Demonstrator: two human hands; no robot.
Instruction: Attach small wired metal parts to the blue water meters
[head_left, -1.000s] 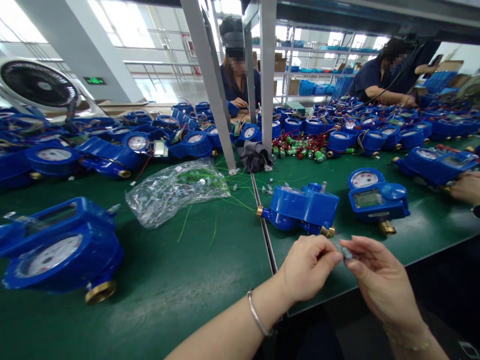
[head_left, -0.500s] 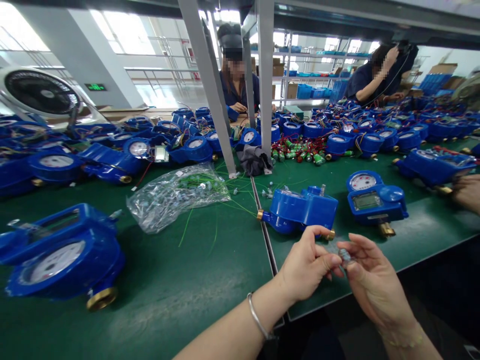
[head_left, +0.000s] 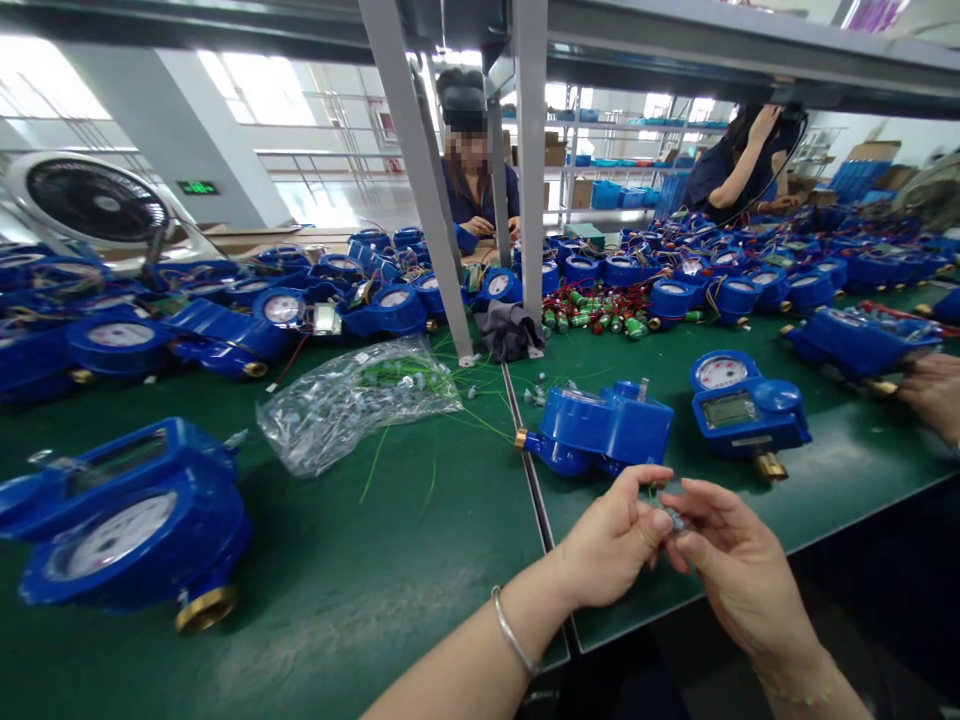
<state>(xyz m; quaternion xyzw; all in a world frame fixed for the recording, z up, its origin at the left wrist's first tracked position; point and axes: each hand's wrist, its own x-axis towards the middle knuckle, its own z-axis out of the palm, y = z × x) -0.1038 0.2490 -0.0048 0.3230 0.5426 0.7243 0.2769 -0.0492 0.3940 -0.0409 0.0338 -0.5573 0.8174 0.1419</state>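
Note:
My left hand (head_left: 619, 540) and my right hand (head_left: 739, 560) meet above the table's front edge, fingertips pinched on a small clear grey plastic wire seal (head_left: 676, 520). A bit of green wire shows at the fingers. Just behind my hands a blue water meter (head_left: 600, 430) lies on its side, a brass fitting at its left end. To its right stands another blue water meter (head_left: 742, 405) with a round dial and a small display. A clear plastic bag (head_left: 352, 405) of similar seals and green wires lies left of centre.
A large blue meter (head_left: 135, 530) sits at front left. Rows of blue meters (head_left: 315, 290), a pile of green batteries (head_left: 596, 312) and a grey cloth (head_left: 511, 330) lie behind. Metal posts (head_left: 531, 170) rise mid-table. A co-worker's hand (head_left: 934, 395) touches a meter at right.
My hands have dropped slightly and shifted a little left, still joined at the small seal, which has tilted. The view has tipped up slightly.

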